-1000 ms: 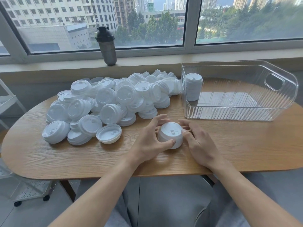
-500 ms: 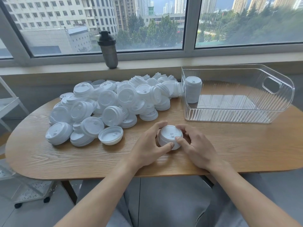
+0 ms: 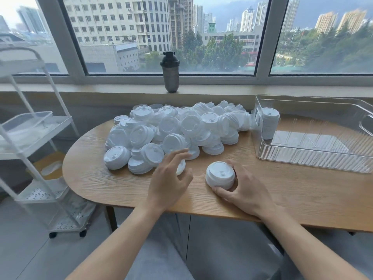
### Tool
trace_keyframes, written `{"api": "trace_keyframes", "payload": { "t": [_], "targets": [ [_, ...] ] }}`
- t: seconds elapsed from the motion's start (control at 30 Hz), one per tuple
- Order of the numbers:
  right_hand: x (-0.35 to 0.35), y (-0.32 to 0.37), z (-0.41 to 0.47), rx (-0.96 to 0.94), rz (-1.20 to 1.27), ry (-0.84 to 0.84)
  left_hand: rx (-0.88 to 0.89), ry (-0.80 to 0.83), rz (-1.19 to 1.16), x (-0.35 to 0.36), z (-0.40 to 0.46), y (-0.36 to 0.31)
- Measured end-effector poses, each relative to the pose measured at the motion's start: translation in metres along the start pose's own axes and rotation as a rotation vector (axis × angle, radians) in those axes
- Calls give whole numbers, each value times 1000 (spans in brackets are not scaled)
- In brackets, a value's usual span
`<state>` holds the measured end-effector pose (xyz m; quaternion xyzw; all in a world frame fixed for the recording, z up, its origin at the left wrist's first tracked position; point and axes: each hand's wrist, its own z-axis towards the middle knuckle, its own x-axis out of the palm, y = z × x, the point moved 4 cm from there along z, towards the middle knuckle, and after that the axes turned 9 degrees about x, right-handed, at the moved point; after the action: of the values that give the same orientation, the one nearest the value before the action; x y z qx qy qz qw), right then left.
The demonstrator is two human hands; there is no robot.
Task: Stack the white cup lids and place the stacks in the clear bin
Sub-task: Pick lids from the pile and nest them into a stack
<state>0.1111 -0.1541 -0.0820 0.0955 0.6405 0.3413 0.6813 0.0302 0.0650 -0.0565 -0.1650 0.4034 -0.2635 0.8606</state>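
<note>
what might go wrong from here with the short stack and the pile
The left hand reaching into the heaped loose lids could knock some over the table edge. The short stack, steadied only by the right hand, may skew if a new lid lands off-centre.

Matt plastic lids (image 3: 220, 175), grained wood table (image 3: 113, 184)

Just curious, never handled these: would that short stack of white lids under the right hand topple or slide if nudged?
The short stack of white plastic lids looks squat and nested, so probably hard to tip. It likely weighs little, so a nudge might slide it across the smooth wooden table. The right hand cupping its side should steady it.
</note>
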Motion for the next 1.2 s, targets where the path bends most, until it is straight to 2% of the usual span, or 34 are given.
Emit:
{"api": "trace_keyframes", "payload": {
  "t": [0.1, 0.23, 0.63, 0.87, 1.2],
  "targets": [
    [12, 15, 3, -27, 22, 26, -93, -48, 98, -19, -8, 22],
    [25, 34, 6, -56, 37, 39, -234, -23, 144, -29, -21, 48],
    [43, 52, 12, -132, 30, 17, -317, 24, 159, -18, -16, 63],
    [36, 38, 13, -90, 68, 17, -269, -7, 70, -9, -9, 56],
    [-17, -30, 11, 3, 53, -20, -132, 97, -25, 46, 16, 14]
  ]
}}
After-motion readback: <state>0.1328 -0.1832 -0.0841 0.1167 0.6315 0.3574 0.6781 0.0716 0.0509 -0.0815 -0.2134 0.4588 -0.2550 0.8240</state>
